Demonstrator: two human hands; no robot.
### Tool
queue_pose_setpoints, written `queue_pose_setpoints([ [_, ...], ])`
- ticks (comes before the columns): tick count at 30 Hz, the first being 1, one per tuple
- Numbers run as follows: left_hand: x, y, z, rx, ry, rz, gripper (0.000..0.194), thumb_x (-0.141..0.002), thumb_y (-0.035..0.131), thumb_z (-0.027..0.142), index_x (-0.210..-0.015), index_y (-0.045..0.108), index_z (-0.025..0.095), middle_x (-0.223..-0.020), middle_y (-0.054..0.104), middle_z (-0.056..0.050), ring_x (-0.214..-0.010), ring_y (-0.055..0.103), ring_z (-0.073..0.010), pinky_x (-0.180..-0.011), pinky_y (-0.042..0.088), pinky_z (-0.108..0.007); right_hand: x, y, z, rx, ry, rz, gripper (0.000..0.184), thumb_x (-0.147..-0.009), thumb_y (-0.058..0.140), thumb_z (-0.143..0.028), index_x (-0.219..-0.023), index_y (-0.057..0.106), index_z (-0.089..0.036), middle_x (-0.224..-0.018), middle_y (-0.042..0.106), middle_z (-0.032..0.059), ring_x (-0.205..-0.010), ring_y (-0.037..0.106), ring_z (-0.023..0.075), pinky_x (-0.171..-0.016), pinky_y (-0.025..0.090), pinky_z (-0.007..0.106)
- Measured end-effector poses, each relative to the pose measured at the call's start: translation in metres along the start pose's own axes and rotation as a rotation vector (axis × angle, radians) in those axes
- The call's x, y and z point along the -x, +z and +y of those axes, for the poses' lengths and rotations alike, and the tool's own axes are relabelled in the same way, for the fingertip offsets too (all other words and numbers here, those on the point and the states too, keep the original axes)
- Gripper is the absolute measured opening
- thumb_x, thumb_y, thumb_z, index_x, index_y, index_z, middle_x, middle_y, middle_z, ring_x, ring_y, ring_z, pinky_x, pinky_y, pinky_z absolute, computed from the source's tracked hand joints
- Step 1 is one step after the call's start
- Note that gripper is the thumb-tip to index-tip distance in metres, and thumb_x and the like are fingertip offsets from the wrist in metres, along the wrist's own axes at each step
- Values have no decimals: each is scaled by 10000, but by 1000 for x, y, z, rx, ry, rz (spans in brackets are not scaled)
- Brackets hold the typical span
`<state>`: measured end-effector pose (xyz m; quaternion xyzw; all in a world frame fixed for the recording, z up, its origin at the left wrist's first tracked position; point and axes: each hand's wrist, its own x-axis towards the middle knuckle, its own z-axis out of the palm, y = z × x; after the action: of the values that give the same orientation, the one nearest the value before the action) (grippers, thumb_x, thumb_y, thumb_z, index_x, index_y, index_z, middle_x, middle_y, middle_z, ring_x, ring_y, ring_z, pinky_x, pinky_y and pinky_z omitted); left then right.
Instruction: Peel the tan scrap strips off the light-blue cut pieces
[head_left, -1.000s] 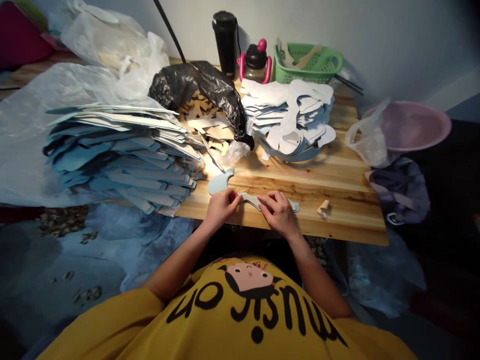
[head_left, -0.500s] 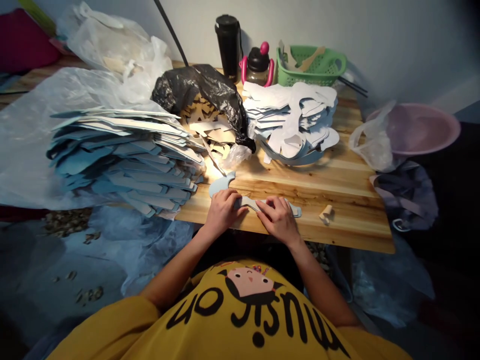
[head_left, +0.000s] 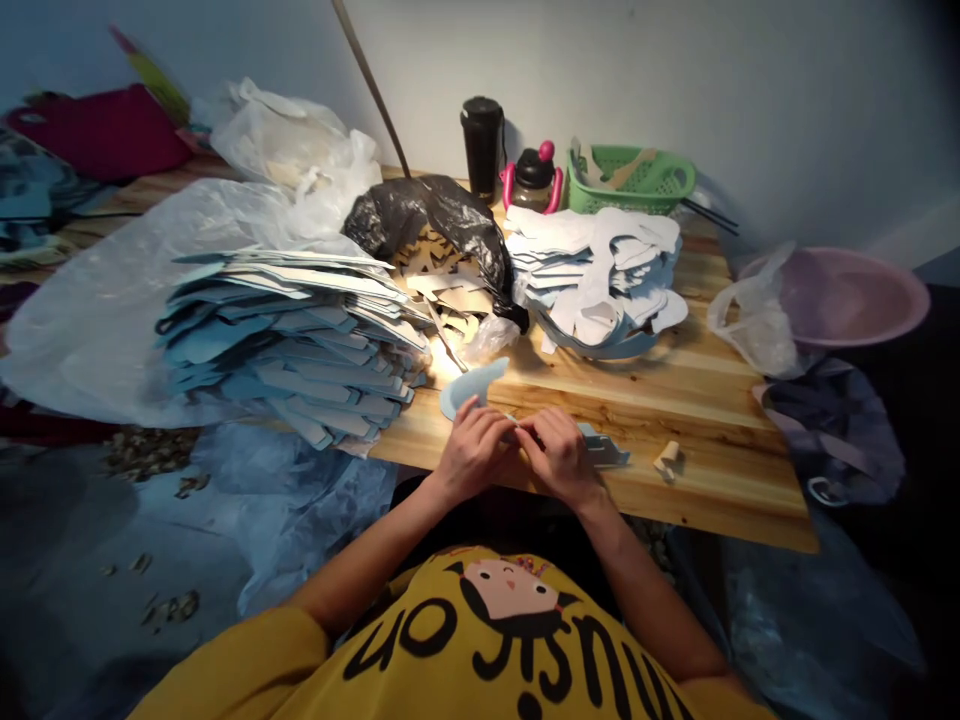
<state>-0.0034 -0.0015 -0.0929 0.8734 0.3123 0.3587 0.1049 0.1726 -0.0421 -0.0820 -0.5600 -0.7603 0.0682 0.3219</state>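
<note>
Both hands meet near the table's front edge, their fingertips almost touching. My left hand point(head_left: 474, 450) pinches the light-blue cut-out piece point(head_left: 472, 388), whose curved end stands out beyond the fingers. My right hand point(head_left: 561, 455) is closed on the same piece, and its other end point(head_left: 604, 448) shows past the knuckles at the right. The middle of the piece is hidden by the fingers. A thick stack of blue cut-outs point(head_left: 277, 335) lies to the left. White-backed cut-outs point(head_left: 596, 265) are heaped behind the right hand.
A black plastic bag point(head_left: 427, 205) of tan scraps sits behind my hands, with a thin stick-like tool point(head_left: 444, 335) against it. A small beige curl point(head_left: 667, 460) lies at right. Behind stand a black tumbler point(head_left: 482, 150), a pink-handled bottle point(head_left: 534, 180) and a green basket point(head_left: 637, 180).
The piece lay flat under spread fingers; now its left end is lifted and bent. Both hands have drawn together and pinch it. The view has tilted, so the table sits lower.
</note>
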Motion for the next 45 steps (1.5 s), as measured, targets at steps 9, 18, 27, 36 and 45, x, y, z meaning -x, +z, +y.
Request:
queue_pose_setpoints([
  [9,-36,-99,1,-266,219,169,456,-855,646,161,-1296,553,231,-1037,707,-63,-1041,675,-217,-1135,424,-546,0,-54,-4,87,-120,310,276,-940,578,-203,-1208,623,-250,-1061,734,109,-964,685,301,-888,502,479],
  [18,-59,-282,-126,-590,-149,431,268,-911,558,297,-1106,698,178,-1152,684,-54,-1224,586,-280,-1163,272,-634,17,-19,42,4,-17,179,297,-952,561,-384,-1219,645,-286,-1123,725,83,-1011,688,284,-796,585,444],
  [27,-56,-82,-78,-347,-24,-54,398,-838,466,-23,-1146,635,163,-1298,615,-127,-1098,637,-219,-890,561,-342,33,22,15,63,-14,-61,380,-943,547,-274,-1315,605,-328,-1259,674,76,-1163,625,328,-1046,429,663],
  [36,-51,-28,-86,-426,-141,-120,287,-927,428,56,-1116,632,129,-1179,644,-164,-1045,616,-256,-897,498,-377,50,7,15,-319,144,53,220,-946,576,-259,-1112,719,-271,-1187,722,83,-1110,686,271,-1068,469,585],
  [45,-43,-32,-83,-540,-16,30,179,-948,508,140,-948,685,165,-999,719,-107,-908,642,-236,-822,481,-378,41,3,12,-483,294,171,181,-940,594,-311,-940,751,-222,-981,753,78,-962,703,229,-904,547,378],
])
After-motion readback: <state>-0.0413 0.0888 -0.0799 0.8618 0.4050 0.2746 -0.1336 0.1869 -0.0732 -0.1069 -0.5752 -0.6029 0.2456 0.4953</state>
